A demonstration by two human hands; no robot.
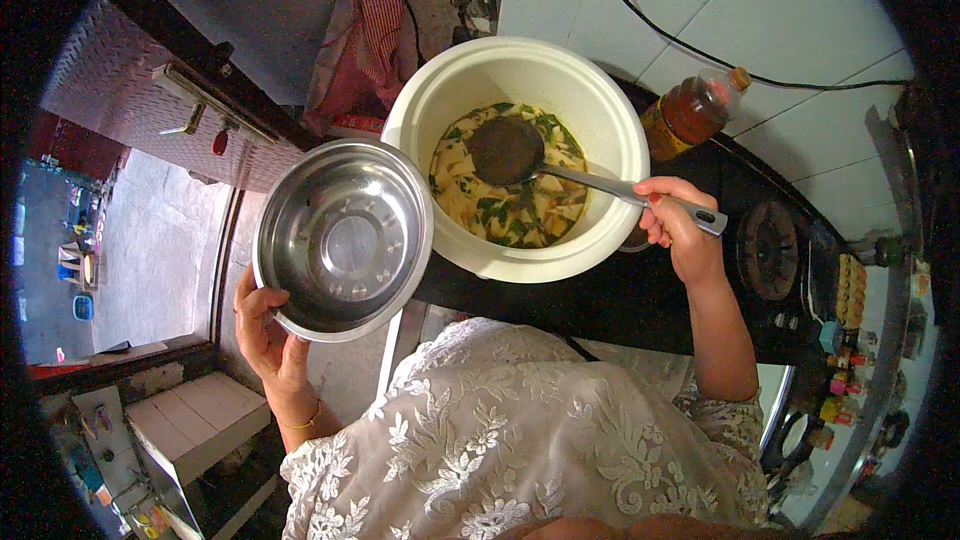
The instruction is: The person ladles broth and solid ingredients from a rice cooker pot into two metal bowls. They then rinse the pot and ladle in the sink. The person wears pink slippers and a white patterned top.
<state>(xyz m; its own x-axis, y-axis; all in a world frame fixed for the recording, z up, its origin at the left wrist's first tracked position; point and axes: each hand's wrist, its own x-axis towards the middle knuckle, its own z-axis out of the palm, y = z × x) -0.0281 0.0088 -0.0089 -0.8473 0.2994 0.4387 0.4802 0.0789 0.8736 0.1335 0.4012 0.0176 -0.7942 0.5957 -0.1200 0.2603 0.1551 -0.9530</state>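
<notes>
My left hand (271, 326) grips the rim of a stainless steel bowl (349, 236), which is tilted beside the pot and holds no visible food. A large cream-coloured pot (619, 112) contains a soup of pale, cut pieces and green leaves (517, 217) in yellowish broth. In my right hand (679, 225) is the grey handle of a ladle (592, 178). The ladle's dark round head is over the soup, inside the pot; whether it touches the broth I cannot tell. The bowl's right edge overlaps the pot's left rim in this view.
An oil-like bottle (694, 112) with amber liquid stands right of the pot. Farther right are a burner (769, 249) on the black countertop and an egg tray (851, 291). A black cable (675, 39) runs along the tiled wall. On the left are an open doorway and a tiled ledge (196, 416).
</notes>
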